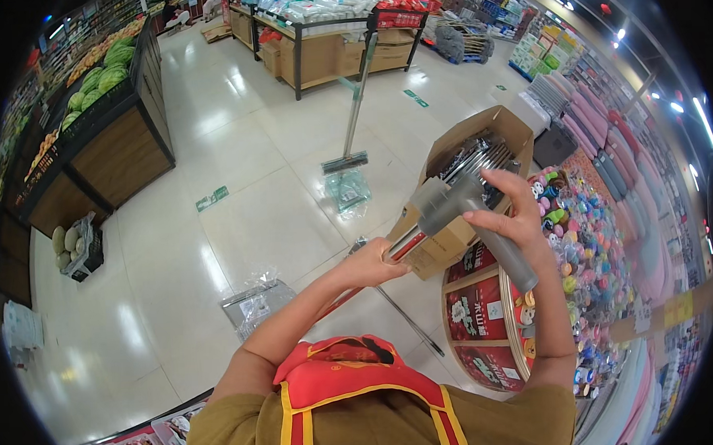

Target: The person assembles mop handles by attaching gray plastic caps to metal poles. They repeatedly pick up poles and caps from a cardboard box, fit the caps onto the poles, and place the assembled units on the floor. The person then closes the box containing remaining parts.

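Both hands are seen apart in the head view, set along one long tool above the pale tiled floor [260, 203]. By the left hand [372, 265], a slim pole of silver metal and red [407, 241] is clasped just below a grey, T-shaped fitting of smooth plastic [447, 206]. That fitting is touched by the right hand [523, 215], its thumb and forefinger spread; whether it is firmly clamped cannot be told. Behind the fitting, an open brown cardboard box [515, 128] is seen, filled with shiny metal rods [481, 155]. On the floor, a flat grey packet in clear plastic [258, 306] is seen to the left.

As a judgement, the pole should be found light, stiff and somewhat slippery, the fitting rigid and light. It is best held close below the fitting, with the crosspiece steadied.
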`<state>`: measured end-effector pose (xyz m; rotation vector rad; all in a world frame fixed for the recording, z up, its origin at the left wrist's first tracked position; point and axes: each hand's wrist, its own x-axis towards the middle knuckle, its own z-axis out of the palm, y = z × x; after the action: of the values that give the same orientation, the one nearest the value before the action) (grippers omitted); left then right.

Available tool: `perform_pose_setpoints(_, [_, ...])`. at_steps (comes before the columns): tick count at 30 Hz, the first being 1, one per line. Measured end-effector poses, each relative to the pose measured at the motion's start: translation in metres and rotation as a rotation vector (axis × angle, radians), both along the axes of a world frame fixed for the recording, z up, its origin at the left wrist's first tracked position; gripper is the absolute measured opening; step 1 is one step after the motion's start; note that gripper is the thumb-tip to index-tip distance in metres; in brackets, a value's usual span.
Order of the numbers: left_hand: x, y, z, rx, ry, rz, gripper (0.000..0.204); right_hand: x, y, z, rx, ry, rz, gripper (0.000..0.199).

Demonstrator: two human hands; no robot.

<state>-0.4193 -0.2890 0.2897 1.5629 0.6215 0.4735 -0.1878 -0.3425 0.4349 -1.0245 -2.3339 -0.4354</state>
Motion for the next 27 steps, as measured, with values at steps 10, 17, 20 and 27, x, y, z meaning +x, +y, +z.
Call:
perform_pose_setpoints(10, [-0.003,0.011,-0.034,-0.032,0.019,0.079,0.032,0.01,-0.009,0.024,-0.534,0.037,-0.048,0.024])
perform_pose_setpoints(17, [0.019,-0.006,-0.03,0.091,-0.119,0.035,0.036,-0.004,0.011,-0.018,-0.519,0.302,-0.172,0.045])
perform_pose_setpoints(20, [0.021,0.001,-0.019,0.073,-0.045,0.073,0.036,-0.023,0.018,-0.038,-0.829,0.634,0.022,0.069])
perform_pose_setpoints(27, [0.023,0.015,0.004,0.119,-0.193,0.209,0.024,-0.075,0.032,-0.082,-0.836,1.353,0.408,0.086])
